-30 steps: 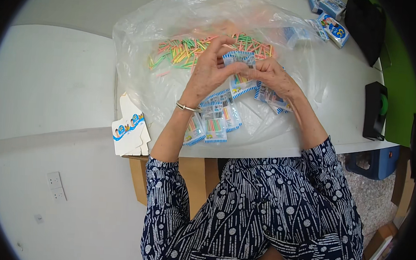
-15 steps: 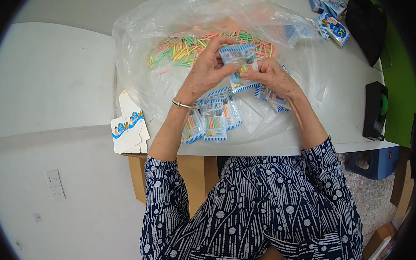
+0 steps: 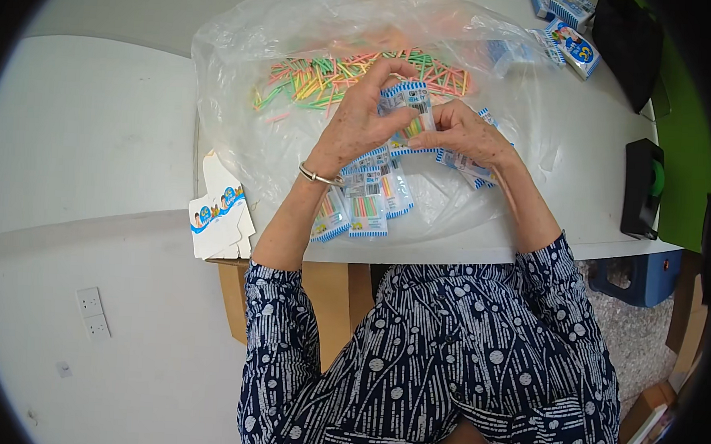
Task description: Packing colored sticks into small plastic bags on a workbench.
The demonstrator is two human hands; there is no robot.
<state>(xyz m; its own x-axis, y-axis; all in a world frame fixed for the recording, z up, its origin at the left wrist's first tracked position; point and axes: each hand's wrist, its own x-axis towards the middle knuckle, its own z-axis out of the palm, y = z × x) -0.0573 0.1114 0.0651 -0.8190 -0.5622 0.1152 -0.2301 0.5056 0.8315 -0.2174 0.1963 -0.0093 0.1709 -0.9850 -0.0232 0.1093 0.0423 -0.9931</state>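
Between my two hands is a small clear packet (image 3: 409, 96) with blue-striped ends, and coloured sticks show inside it. My left hand (image 3: 356, 130) grips its left side with fingers curled behind and thumb in front. My right hand (image 3: 466, 137) pinches the lower right side. Behind them, a loose heap of thin pink, green and yellow sticks (image 3: 319, 79) lies in a large clear plastic bag (image 3: 240, 127). Several filled packets (image 3: 365, 206) overlap just below my left hand. More packets (image 3: 464, 165) lie partly under my right wrist.
Flat white printed cartons (image 3: 220, 221) rest at the table's left front corner. A black tape dispenser (image 3: 640, 189) with green tape stands at the right. Small printed boxes (image 3: 572, 48) and a black bag (image 3: 626, 51) are at the far right. A blue stool (image 3: 646, 279) stands below the table.
The packet has shifted slightly and tilted between my hands. My left fingers have lifted and arched more over its top. The heap and the lying packets look the same.
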